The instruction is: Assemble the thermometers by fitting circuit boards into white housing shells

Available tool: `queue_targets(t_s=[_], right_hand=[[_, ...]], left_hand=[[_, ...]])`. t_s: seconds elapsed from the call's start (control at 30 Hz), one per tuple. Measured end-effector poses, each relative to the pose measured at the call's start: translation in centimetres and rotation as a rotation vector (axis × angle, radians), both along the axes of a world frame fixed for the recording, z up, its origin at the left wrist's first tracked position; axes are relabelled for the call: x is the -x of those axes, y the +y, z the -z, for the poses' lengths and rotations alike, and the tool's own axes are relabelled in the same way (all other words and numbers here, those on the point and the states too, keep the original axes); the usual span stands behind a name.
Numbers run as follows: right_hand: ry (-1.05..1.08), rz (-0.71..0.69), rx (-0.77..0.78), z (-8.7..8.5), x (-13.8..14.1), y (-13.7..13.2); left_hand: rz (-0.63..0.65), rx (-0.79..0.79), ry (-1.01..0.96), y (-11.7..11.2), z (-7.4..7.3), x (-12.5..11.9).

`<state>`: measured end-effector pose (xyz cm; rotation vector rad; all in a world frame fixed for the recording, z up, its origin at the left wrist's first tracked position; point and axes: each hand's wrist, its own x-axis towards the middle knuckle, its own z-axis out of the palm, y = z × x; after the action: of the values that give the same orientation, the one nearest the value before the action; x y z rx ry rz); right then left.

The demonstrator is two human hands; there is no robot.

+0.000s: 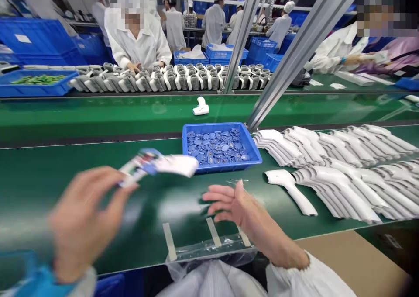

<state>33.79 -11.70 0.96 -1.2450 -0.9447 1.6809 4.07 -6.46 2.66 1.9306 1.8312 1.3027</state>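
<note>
My left hand (90,216), smeared by motion, is closed on one end of a white gun-shaped plastic housing (178,164) above the green bench. Blue parts and small inner components show on the housing, but blur hides their detail. My right hand (234,207) is open, its fingers apart and pointing left, with nothing in it. Just beyond that hand stands a blue tray (225,168) of small blue oval plastic pieces (212,146). To its right, a single white housing shell (290,188) lies beside nested stacks of similar shells (340,188).
A metal post (288,48) slants up behind the blue tray. One white gun-shaped unit (200,108) lies on the green conveyor (137,113). Across it, a person in white (137,39) handles rows of grey-and-white parts (183,78). Tape strips (169,241) hold a plastic bag at the near edge.
</note>
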Motion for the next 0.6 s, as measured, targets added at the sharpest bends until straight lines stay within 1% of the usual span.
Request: queue_targets(t_s=[0.03, 0.07, 0.1, 0.13, 0.2, 0.23, 0.3, 0.37, 0.43, 0.47, 0.5, 0.6], right_hand=[[0.148, -0.099, 0.077, -0.3, 0.5, 0.2], [0.216, -0.181, 0.127, -0.4, 0.9, 0.2], [0.211, -0.244, 0.149, -0.5, 1.1, 0.1], [0.162, -0.279, 0.144, -0.4, 1.2, -0.1], [0.022, -0.292, 0.088, 0.0, 1.0, -0.7], [-0.039, -0.294, 0.053, 0.1, 0.8, -1.1], [-0.139, -0.311, -0.025, 0.4, 0.4, -1.8], [-0.219, -0.362, -0.094, 0.7, 0.0, -2.2], [-0.259, -0.389, -0.108, 0.8, -0.2, -2.5], [-0.262, -0.383, -0.094, 0.9, -0.2, -2.7], [-0.254, -0.368, -0.072, 1.0, -0.2, -2.8], [-0.202, -0.295, -0.029, 1.3, 0.0, -3.1]], left_hand=[[0.089, -0.078, 0.091, -1.7, 1.1, -1.4], [0.199, -0.157, 0.182, -3.2, 2.2, -2.8], [0.292, -0.153, 0.170, -4.4, 3.3, -3.9], [0.323, -0.117, 0.128, -5.3, 4.2, -4.9], [0.330, 0.048, -0.019, -6.5, 5.4, -6.3], [0.311, 0.146, -0.098, -6.8, 5.6, -6.7], [0.310, 0.330, -0.222, -7.0, 5.6, -7.3], [0.384, 0.481, -0.292, -6.8, 5.2, -7.6], [0.449, 0.572, -0.325, -6.6, 4.8, -8.0], [0.453, 0.574, -0.326, -6.6, 4.7, -8.2], [0.431, 0.546, -0.313, -6.6, 4.8, -8.4], [0.354, 0.375, -0.205, -7.0, 5.5, -9.0]])
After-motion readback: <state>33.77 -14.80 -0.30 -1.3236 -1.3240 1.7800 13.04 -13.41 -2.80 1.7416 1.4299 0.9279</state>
